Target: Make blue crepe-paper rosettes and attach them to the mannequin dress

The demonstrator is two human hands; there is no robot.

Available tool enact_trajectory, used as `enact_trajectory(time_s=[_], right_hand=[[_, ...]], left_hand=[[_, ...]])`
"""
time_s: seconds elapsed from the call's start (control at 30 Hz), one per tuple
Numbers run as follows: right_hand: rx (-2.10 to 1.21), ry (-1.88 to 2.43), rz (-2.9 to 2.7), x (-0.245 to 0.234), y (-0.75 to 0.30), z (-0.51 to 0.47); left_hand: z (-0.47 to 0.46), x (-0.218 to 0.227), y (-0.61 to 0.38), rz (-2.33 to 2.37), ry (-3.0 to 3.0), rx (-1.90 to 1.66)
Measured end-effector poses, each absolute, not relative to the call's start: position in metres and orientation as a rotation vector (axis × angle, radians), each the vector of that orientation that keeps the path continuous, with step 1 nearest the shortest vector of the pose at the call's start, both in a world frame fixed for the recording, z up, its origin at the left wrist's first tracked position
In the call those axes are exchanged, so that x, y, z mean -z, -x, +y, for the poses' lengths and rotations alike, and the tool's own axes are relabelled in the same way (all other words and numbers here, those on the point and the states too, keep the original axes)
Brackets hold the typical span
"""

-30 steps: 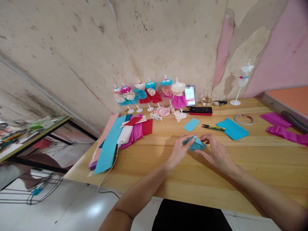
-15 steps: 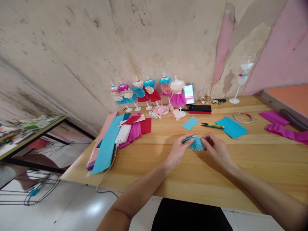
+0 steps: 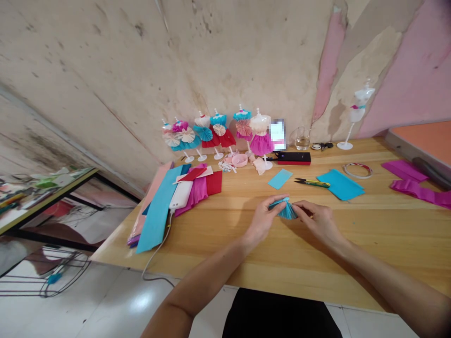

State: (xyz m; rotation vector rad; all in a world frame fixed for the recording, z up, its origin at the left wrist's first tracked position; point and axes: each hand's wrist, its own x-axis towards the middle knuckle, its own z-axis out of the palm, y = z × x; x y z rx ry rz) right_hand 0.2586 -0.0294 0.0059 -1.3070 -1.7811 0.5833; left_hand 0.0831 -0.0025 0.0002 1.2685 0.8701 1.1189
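A pleated blue paper fan (image 3: pixel 288 211) is held above the wooden table between my two hands. My left hand (image 3: pixel 267 212) pinches its left side, thumb on top, and covers part of the folds. My right hand (image 3: pixel 315 217) grips the right edge of the pleats between thumb and fingers. Just beyond my hands lies a small light-blue paper rectangle (image 3: pixel 280 179). To its right are thread snips (image 3: pixel 313 182) with yellow-green handles, their handle end touching a folded blue crepe paper sheet (image 3: pixel 341 184).
Several small dress forms (image 3: pixel 219 129) in paper outfits line the wall, with a pink bowl (image 3: pixel 239 160) before them. Crepe sheets (image 3: pixel 160 211) and a white power bank (image 3: pixel 181 195) lie left. A glass (image 3: pixel 302 140) and a bare dress form (image 3: pixel 358 110) stand behind.
The fan's visible pleats have drawn narrower, and my right hand's fingers have shifted slightly left and down along its edge. My left hand keeps its pinch. The view has shifted slightly.
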Motion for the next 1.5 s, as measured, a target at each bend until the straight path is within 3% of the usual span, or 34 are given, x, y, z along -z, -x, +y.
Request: enact_trajectory(time_s=[0.23,0.47,0.73,0.87,1.2,1.5], right_hand=[[-0.525,1.230,-1.889,0.002,-0.257,-0.028],[0.014,1.334,-2.141,0.010,-0.257,-0.030],[0.187,1.463,-2.139,0.004,-0.255,-0.030],[0.052,1.509,-2.072,0.002,-0.257,-0.028],[-0.682,1.408,-1.764,-0.007,-0.254,-0.028],[-0.812,1.365,-1.698,-0.006,-0.254,-0.025]], left_hand=[[-0.006,0.003,-0.088,0.825,-1.149,-1.123],[-0.010,0.011,-0.097,0.738,-0.855,-1.137],[-0.024,0.007,-0.108,0.696,-0.792,-1.155],[-0.031,0.004,-0.109,0.687,-0.831,-1.100],[-0.038,0.005,-0.103,0.958,-1.211,-0.956],[-0.041,-0.003,-0.100,0.943,-1.378,-0.868]])
